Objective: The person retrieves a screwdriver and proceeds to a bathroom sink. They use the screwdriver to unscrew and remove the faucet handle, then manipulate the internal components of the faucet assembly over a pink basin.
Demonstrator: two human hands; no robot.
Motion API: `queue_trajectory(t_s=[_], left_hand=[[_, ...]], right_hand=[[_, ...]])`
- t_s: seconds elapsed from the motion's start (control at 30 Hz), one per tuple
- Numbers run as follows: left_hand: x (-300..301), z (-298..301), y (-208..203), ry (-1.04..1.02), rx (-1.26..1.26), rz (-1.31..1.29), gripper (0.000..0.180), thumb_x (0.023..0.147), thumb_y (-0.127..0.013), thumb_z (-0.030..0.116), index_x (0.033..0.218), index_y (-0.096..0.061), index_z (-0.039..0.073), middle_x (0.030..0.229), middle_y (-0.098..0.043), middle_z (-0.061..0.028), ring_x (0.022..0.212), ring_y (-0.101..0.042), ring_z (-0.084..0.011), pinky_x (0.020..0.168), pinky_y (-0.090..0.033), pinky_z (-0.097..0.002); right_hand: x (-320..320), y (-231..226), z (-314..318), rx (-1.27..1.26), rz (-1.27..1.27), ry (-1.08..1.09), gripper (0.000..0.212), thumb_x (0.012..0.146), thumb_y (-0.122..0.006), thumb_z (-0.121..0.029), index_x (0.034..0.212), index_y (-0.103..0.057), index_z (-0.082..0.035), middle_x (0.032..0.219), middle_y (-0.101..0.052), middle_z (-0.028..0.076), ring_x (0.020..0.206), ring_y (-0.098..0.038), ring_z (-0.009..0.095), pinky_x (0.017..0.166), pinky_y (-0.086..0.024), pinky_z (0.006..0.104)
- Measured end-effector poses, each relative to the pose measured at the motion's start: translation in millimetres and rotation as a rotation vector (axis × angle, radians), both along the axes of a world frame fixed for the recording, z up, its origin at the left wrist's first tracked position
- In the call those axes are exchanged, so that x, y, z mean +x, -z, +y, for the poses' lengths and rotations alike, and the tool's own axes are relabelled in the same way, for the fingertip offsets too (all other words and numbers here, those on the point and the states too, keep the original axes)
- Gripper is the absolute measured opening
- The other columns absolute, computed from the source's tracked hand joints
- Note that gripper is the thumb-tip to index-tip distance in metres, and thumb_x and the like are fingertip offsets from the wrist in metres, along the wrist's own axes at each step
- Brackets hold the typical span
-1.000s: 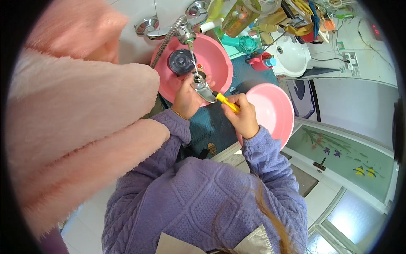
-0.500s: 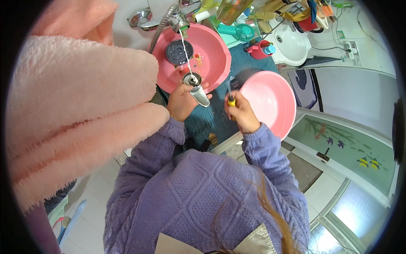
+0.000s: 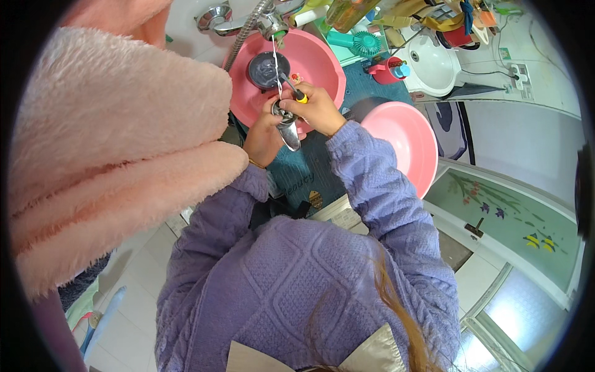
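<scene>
Above the basin (image 3: 321, 57), curled right hand (image 3: 319, 110) grips screwdriver (image 3: 301, 97)

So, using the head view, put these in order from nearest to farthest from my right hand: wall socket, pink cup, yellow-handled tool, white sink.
1. Yellow-handled tool: held in your right hand.
2. Pink cup: to the hand's upper right.
3. White sink: right of the cup.
4. Wall socket: right of the sink.

A faucet (image 3: 273, 26) hangs over the far side of the left basin (image 3: 325, 65), a bowl (image 3: 263, 67) inside it, a screwdriver (image 3: 301, 97) above its near half; right basin (image 3: 406, 142) nearer, mug (image 3: 384, 74) beyond, then washbasin (image 3: 437, 77) rightward
</scene>
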State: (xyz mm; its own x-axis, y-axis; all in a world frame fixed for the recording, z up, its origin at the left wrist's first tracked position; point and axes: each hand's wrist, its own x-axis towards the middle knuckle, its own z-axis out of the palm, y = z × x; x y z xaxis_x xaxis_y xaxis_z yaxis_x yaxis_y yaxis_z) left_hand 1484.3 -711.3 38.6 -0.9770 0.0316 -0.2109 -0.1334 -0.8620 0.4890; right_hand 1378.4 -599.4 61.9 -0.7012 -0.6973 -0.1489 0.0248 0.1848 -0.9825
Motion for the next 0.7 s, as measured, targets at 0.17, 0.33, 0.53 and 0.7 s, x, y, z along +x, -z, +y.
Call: queue_trajectory(t_s=[0.17,0.33,0.53,0.7], left_hand=[[11,6,12,0.007,-0.089,-0.072,0.056,0.083,-0.04,0.017,0.137,-0.026,0.008,0.126,-0.045,-0.0113,0.112,-0.05,-0.0306,0.085,-0.048,-0.0514],[13,6,11,-0.031,-0.04,-0.133,0.053,0.08,-0.042,0.014,0.132,-0.033,0.011,0.117,-0.048,-0.008,0.104,-0.053,-0.0238,0.078,-0.05,-0.0484],[15,5,7,-0.047,-0.066,-0.141,0.053,0.08,-0.042,0.013,0.132,-0.033,0.009,0.12,-0.047,-0.0108,0.109,-0.051,-0.0287,0.079,-0.05,-0.0501],[25,1,17,0.019,-0.058,-0.072,0.051,0.082,-0.044,0.013,0.131,-0.033,0.007,0.126,-0.045,-0.0136,0.116,-0.047,-0.0321,0.086,-0.047,-0.0526]], right_hand=[[1,3,1,-0.016,-0.17,0.062,0.014,0.079,-0.066,-0.012,0.086,-0.062,0.0,0.072,-0.059,0.002,0.061,-0.055,0.008,0.054,-0.045,0.0222],[-4,-8,12,0.057,-0.418,0.094,0.013,0.083,-0.062,-0.014,0.088,-0.061,-0.002,0.07,-0.061,0.003,0.054,-0.057,0.009,0.048,-0.048,0.0224],[-4,-16,20,-0.07,-0.616,0.067,0.015,0.087,-0.057,-0.014,0.093,-0.056,0.0,0.084,-0.064,0.011,0.061,-0.062,0.013,0.057,-0.056,0.026],[-4,-33,31,-0.154,-0.706,0.059,0.016,0.089,-0.056,-0.015,0.094,-0.055,0.001,0.087,-0.064,0.012,0.062,-0.062,0.012,0.054,-0.054,0.0218]])
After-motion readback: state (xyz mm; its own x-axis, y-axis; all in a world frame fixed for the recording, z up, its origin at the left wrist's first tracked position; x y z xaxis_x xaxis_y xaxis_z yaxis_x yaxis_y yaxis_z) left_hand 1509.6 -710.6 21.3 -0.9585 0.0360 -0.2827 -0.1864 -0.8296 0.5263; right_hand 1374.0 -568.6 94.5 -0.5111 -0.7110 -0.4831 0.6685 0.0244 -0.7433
